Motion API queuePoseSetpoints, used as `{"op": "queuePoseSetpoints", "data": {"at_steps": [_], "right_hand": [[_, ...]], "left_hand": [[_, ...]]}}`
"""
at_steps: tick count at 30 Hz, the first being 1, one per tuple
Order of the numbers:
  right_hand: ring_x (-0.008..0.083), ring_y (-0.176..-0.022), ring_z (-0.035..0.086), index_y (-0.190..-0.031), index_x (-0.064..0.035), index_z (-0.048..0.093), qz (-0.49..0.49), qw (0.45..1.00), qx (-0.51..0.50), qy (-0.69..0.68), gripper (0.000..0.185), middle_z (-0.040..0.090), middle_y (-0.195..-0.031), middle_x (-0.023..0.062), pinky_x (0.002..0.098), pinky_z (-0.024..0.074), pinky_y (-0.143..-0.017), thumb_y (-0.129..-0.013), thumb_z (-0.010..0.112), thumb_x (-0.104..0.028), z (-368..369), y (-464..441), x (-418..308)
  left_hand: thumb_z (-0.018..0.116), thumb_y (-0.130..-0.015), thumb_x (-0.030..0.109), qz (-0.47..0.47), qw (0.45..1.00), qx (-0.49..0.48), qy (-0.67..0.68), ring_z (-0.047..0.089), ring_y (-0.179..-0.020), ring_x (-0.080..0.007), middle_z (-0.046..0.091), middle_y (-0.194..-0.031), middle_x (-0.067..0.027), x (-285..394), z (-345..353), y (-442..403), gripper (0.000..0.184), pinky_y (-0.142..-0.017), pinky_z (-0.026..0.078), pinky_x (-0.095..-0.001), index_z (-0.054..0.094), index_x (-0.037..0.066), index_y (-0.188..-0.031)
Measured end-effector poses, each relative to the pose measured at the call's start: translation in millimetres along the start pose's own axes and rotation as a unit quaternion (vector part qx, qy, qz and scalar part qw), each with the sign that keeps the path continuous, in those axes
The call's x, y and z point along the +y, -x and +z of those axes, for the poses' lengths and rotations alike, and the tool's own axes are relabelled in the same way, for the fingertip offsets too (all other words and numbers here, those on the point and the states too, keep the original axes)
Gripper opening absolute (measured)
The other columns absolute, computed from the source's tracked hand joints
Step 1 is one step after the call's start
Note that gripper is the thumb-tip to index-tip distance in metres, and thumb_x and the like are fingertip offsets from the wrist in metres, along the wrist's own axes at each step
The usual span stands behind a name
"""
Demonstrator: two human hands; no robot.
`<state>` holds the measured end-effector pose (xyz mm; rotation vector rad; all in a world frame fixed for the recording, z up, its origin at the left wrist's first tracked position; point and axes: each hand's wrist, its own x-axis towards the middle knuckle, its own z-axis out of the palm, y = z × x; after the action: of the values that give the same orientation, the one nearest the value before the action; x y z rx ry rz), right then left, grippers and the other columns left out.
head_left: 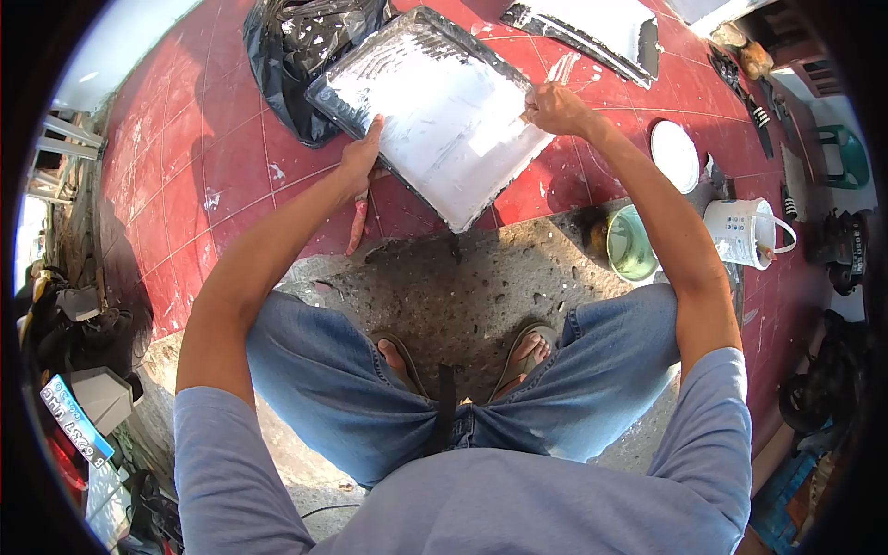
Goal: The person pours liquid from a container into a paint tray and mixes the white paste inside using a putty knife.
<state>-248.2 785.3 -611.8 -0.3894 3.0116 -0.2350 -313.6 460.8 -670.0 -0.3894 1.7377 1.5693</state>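
A rectangular tray [435,116] with a dark rim, coated inside with white paint, is held tilted above the red tiled floor. My left hand [363,159] grips its left edge, the thumb resting on the rim and the other fingers hidden underneath. At the right edge, my right hand [558,109] has its fingers closed on something small that I cannot make out, touching the painted surface. Below my left hand a reddish stick-like piece [358,225] lies on the tiles.
Black plastic bag [298,92] at the upper left; another paint-smeared panel [592,32] at the upper right. To the right are a round white lid [674,156], a greenish container [631,244] and a white bucket [737,231]. Rough concrete [444,287] lies between my feet and the tiles.
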Motion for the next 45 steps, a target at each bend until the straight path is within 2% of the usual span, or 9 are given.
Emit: {"op": "queuePoseSetpoints", "data": {"at_steps": [7, 10, 16, 19, 22, 27, 38, 41, 45], "right_hand": [[0.0348, -0.072, 0.061, -0.073, 0.0038, 0.058, 0.043, 0.997, -0.066, -0.015, 0.018, 0.06, -0.074, 0.0217, 0.0413, 0.0489, -0.065, -0.069, 0.052, -0.013, -12.6, 4.6, -10.5], [0.0331, -0.075, 0.061, -0.074, 0.0033, 0.059, 0.099, 0.994, 0.022, -0.033, 0.019, 0.06, -0.078, 0.0203, 0.0404, 0.0489, -0.067, -0.07, 0.053, -0.014, -4.4, 4.3, -2.5], [0.0323, -0.086, 0.059, -0.087, 0.0021, 0.058, 0.026, 0.99, -0.131, -0.036, 0.027, 0.06, -0.091, 0.0196, 0.0401, 0.0484, -0.072, -0.071, 0.055, -0.019, -25.4, 4.1, -13.2], [0.0316, -0.087, 0.059, -0.085, 0.002, 0.058, 0.126, 0.992, -0.029, -0.005, 0.025, 0.06, -0.091, 0.0188, 0.0391, 0.0486, -0.073, -0.07, 0.054, -0.018, -10.0, 4.3, -4.6], [0.0343, -0.072, 0.059, -0.074, 0.0019, 0.059, 0.068, 0.996, 0.042, 0.038, 0.021, 0.059, -0.074, 0.0204, 0.0406, 0.0478, -0.066, -0.071, 0.058, -0.019, 2.5, 10.9, -7.0], [0.0346, -0.073, 0.059, -0.074, 0.0028, 0.057, 0.055, 0.998, 0.032, -0.03, 0.019, 0.059, -0.075, 0.0211, 0.0409, 0.0478, -0.063, -0.069, 0.056, -0.015, 2.8, 7.9, 1.5], [0.0328, -0.074, 0.061, -0.084, 0.0033, 0.057, 0.081, 0.996, -0.028, 0.039, 0.023, 0.06, -0.081, 0.0198, 0.0389, 0.0496, -0.066, -0.069, 0.053, -0.014, -2.3, 18.6, 2.8], [0.0315, -0.076, 0.061, -0.085, 0.0031, 0.057, -0.016, 0.999, -0.042, -0.009, 0.024, 0.06, -0.08, 0.0205, 0.0383, 0.0496, -0.066, -0.069, 0.053, -0.014, 2.9, 17.3, -2.8], [0.03, -0.081, 0.061, -0.083, 0.0026, 0.058, 0.066, 0.997, -0.012, 0.035, 0.024, 0.06, -0.082, 0.0191, 0.0381, 0.0494, -0.068, -0.068, 0.053, -0.015, 13.1, 10.4, 4.7]], "left_hand": [[0.047, -0.081, 0.057, -0.012, 1.0, -0.013, 0.004, 0.052, -0.096, -0.0183, 0.053, -0.108, -0.006, 3.4, -1.3, 5.3, 0.06, -0.082, 0.044, -0.0404, 0.05, 0.006, -0.112], [0.05, -0.08, 0.056, 0.001, 1.0, -0.02, 0.001, 0.054, -0.093, -0.0208, 0.054, -0.107, -0.0091, 1.6, -2.1, 2.7, 0.063, -0.076, 0.049, -0.0405, 0.048, 0.002, -0.113], [0.047, -0.083, 0.041, -0.017, 0.995, -0.067, 0.074, 0.055, -0.094, -0.0244, 0.053, -0.108, -0.0104, 7.4, -3.1, 9.7, 0.047, -0.083, 0.044, -0.0453, 0.047, 0.004, -0.113], [0.044, -0.083, 0.035, -0.036, 0.989, -0.115, 0.091, 0.055, -0.095, -0.025, 0.054, -0.108, -0.0108, 14.1, -3.4, 20.0, 0.042, -0.087, 0.04, -0.0461, 0.047, 0.005, -0.113], [0.042, -0.083, 0.032, -0.051, 0.984, -0.149, 0.087, 0.055, -0.097, -0.0251, 0.055, -0.108, -0.0107, 13.2, -9.1, 19.1, 0.04, -0.089, 0.039, -0.0456, 0.047, 0.006, -0.113], [0.04, -0.085, 0.028, -0.094, 0.98, -0.141, 0.107, 0.055, -0.097, -0.025, 0.055, -0.108, -0.0099, -4.0, -7.9, 28.8, 0.037, -0.088, 0.04, -0.0451, 0.046, 0.006, -0.114], [0.038, -0.087, 0.046, -0.1, 0.99, -0.085, 0.052, 0.05, -0.102, -0.0227, 0.052, -0.112, -0.0072, -5.2, 0.2, 46.2, 0.046, -0.088, 0.04, -0.0401, 0.044, 0.01, -0.116], [0.038, -0.087, 0.048, -0.11, 0.989, -0.083, 0.05, 0.049, -0.104, -0.0214, 0.052, -0.113, -0.006, -7.0, 0.6, 44.7, 0.048, -0.089, 0.038, -0.0389, 0.044, 0.011, -0.117], [0.037, -0.087, 0.05, -0.106, 0.988, -0.098, 0.05, 0.047, -0.106, -0.0206, 0.05, -0.116, -0.0052, -5.0, -0.2, 45.6, 0.051, -0.09, 0.037, -0.0385, 0.042, 0.012, -0.12]]}}
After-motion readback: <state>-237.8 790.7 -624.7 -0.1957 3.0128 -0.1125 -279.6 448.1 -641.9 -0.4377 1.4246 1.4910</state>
